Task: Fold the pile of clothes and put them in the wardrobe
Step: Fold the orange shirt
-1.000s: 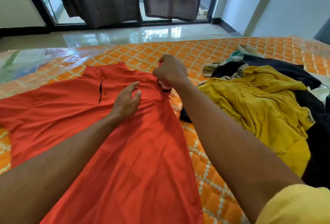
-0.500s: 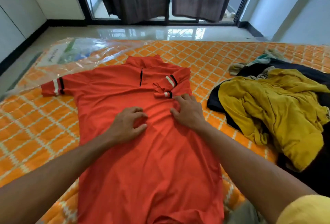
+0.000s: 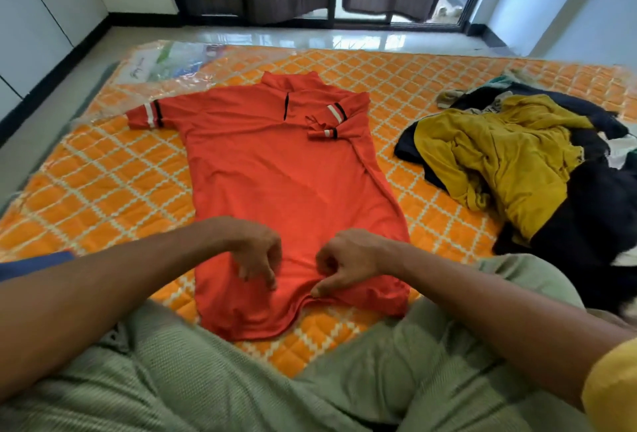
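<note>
The red shirt [image 3: 286,183] lies flat on the mattress [image 3: 103,190], left hand [image 3: 256,252] loose and empty above it, right hand [image 3: 348,257] touching the hem [image 3: 262,331], pinching or not I cannot tell, so best smooth it taut, then fold the outstretched sleeve [image 3: 144,116] in.

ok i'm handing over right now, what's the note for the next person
Left hand: open, fingers hanging loosely over the lower part of the red shirt.
Right hand: fingers curled at the puckered hem, grip unclear.
Done: shirt flat on the mattress, right sleeve folded in.
Left: other sleeve, body folds, the pile on the right, then wardrobe.
</note>
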